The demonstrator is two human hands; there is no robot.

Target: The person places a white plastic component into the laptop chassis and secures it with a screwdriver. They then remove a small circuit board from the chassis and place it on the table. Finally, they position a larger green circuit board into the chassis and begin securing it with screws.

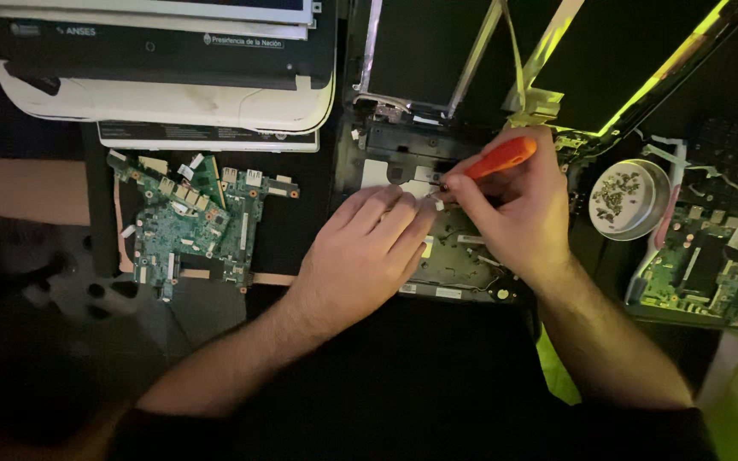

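I see the opened black plastic laptop base [437, 256] under both hands; the loose green circuit board [194, 222] lies left, the round white screw dish [629, 198] right, 1 stack of laptops [164, 77] behind.

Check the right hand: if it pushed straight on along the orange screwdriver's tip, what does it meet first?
Likely the left hand: the right hand aims the orange screwdriver down-left, its tip just short of the left fingertips on the opened laptop base. Depth is unclear, so the base may come first.
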